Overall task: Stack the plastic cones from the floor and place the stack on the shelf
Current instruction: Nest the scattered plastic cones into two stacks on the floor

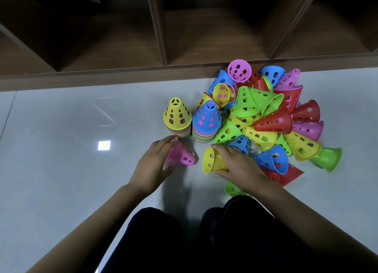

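Observation:
Two upright stacks of perforated plastic cones stand on the floor: one topped yellow point(177, 117), one topped blue point(206, 119). To their right lies a loose pile of several coloured cones point(272, 117). My left hand point(153, 166) grips a pink cone point(182, 156) lying on its side just below the yellow-topped stack. My right hand point(237, 164) grips a yellow cone point(212, 160) on its side at the pile's near edge, its wide mouth facing left.
A dark wooden shelf point(159, 27) with open compartments runs along the top, its base rail meeting the glossy grey floor point(71, 129). My dark-clad knees point(204, 242) fill the bottom centre. A green cone point(233, 189) lies beside my right wrist.

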